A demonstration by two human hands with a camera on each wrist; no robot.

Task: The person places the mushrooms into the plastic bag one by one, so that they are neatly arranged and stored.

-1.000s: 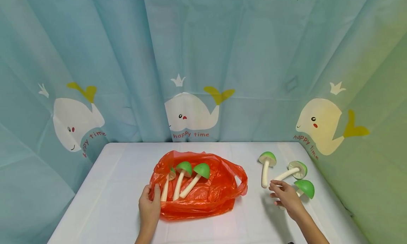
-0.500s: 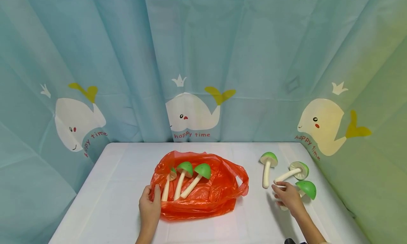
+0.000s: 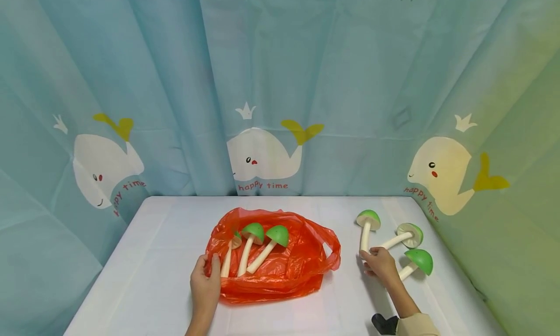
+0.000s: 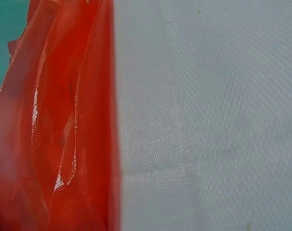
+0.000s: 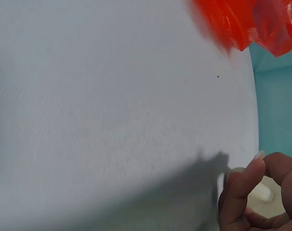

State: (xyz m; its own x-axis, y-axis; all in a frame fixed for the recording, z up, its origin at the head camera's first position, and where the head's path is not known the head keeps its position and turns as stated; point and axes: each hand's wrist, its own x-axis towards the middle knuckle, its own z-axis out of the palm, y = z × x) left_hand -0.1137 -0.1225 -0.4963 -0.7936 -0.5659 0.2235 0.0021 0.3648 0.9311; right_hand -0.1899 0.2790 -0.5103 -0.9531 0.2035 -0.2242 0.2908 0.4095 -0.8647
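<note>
A red plastic bag (image 3: 302,273) lies mouth-up on the table, with 3 green-capped toy mushrooms (image 3: 278,235) inside. My left hand (image 3: 205,282) grips the bag's left edge, thumb over the rim. In the left wrist view only the bag's crinkled side (image 4: 73,120) shows, not the hand. To the right, my right hand (image 3: 380,265) pinches the lower end of the stem of a toy mushroom (image 3: 368,219). Close up, the curled thumb and finger of the right hand (image 5: 257,197) meet around the stem end, partly hidden.
Two more toy mushrooms (image 3: 411,235) (image 3: 420,261) lie right of my right hand. A white-covered table (image 3: 144,258) stands before a blue curtain (image 3: 363,83) with whale prints. Something black (image 3: 385,324) is by my right wrist.
My right hand has moved left, from beside the right-hand mushrooms to the stem end of the left one of that group. My left hand and the bag have stayed put.
</note>
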